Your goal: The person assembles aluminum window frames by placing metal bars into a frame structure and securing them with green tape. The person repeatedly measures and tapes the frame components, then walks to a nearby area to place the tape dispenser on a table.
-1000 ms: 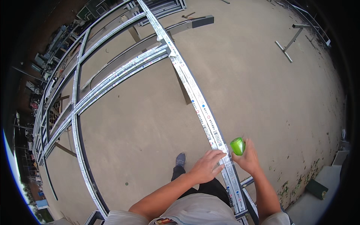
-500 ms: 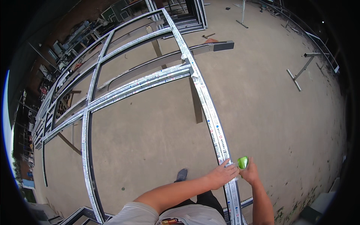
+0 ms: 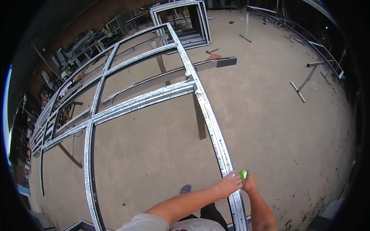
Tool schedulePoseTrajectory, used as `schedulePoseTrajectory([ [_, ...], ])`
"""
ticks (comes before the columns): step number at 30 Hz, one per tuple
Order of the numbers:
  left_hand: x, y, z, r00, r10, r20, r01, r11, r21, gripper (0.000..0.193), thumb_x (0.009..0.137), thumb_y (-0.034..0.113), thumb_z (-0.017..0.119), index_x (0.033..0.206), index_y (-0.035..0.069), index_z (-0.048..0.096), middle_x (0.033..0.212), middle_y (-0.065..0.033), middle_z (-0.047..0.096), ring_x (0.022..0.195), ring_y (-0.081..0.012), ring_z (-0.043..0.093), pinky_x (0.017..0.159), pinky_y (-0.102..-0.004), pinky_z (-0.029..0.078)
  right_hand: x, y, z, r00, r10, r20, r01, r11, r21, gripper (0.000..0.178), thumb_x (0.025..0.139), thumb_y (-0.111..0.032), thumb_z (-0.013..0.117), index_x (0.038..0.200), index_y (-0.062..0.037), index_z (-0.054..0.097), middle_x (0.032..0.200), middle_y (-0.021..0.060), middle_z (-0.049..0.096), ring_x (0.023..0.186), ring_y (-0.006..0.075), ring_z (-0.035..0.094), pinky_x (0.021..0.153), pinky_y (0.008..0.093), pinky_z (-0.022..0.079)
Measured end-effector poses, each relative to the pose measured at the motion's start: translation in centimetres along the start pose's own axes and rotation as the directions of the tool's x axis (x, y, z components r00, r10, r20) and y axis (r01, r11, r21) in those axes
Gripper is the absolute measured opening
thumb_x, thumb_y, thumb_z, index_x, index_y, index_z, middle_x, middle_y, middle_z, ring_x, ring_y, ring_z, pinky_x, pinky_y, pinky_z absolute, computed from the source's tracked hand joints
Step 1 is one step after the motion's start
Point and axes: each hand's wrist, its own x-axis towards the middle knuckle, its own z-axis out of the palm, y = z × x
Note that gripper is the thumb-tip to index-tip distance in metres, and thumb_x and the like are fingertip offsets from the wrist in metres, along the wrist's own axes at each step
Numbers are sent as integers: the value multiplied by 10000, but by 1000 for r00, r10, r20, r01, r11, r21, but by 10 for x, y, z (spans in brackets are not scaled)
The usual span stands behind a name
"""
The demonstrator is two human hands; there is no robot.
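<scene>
A long window or door frame of pale, film-wrapped metal bars [image 3: 210,119] runs across the view. Over its right-hand bar, close to my body, lies my left hand [image 3: 228,186], fingers stretched across the bar's top. Just beyond the bar's outer edge, my right hand [image 3: 249,184] is closed round a small bright green roll [image 3: 243,175], which looks like a roll of tape. The fingertips of both hands nearly meet beside the roll. What lies under my left fingers is hidden.
Legs of stands [image 3: 199,119] hold the frame above the concrete floor. A dark-ended beam [image 3: 226,62] sticks out under its right side. More frames [image 3: 179,23] stand upright at the back. A metal stand [image 3: 304,82] is at the right, and my shoe [image 3: 185,189] is below.
My right hand and the green roll have come slightly left and down, closer to my left hand. My left hand has shifted a little toward me. The view has tilted up somewhat.
</scene>
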Motion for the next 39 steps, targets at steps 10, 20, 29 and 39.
schedulePoseTrajectory([
  [10, 6, 0, -1, 999, -8, 41, 9, 1000, -18, 423, 734, 67, 799, 1121, 116, 638, 1156, -74, 646, 1281, -272, 591, 1277, -531, 285, 14, 22, 22, 981, 183, 65, -176, 979, -99, 740, 759, -345, 875, 1316, -48, 489, 1268, 264, 687, 1157, 457, 683, 952, 519, 571],
  [20, 13, 0, -7, 989, -18, 145, 13, 999, 30, 543, 683, 180, 874, 1173, 121, 646, 1118, -74, 633, 1228, -265, 604, 1285, -529, 267, -55, 148, -43, 857, 507, -93, -412, 782, 467, 554, 778, -195, 839, 1222, 20, 589, 1067, 168, 710, 954, 279, 702, 828, 422, 573],
  [29, -62, 27, -45, 955, -296, 13, 219, 676, -704, 896, 831, 333, 879, 1551, 30, 441, 1487, -182, 569, 1470, -361, 466, 1243, -505, 350, -135, -84, -114, 954, 237, -181, 22, 551, 834, 413, 924, -230, 781, 1233, -40, 583, 969, 22, 624, 843, 118, 599, 729, 296, 517],
  [39, -213, -9, -91, 765, -637, -100, 203, 386, -900, 754, 926, 281, 849, 1507, -5, 464, 1372, -182, 626, 1269, -287, 652, 1079, -430, 540, -166, -279, -27, 987, -156, -29, 91, 412, 907, 712, 1004, -475, 733, 1463, -16, 442, 1248, 89, 581, 1164, 166, 560, 994, 337, 487],
])
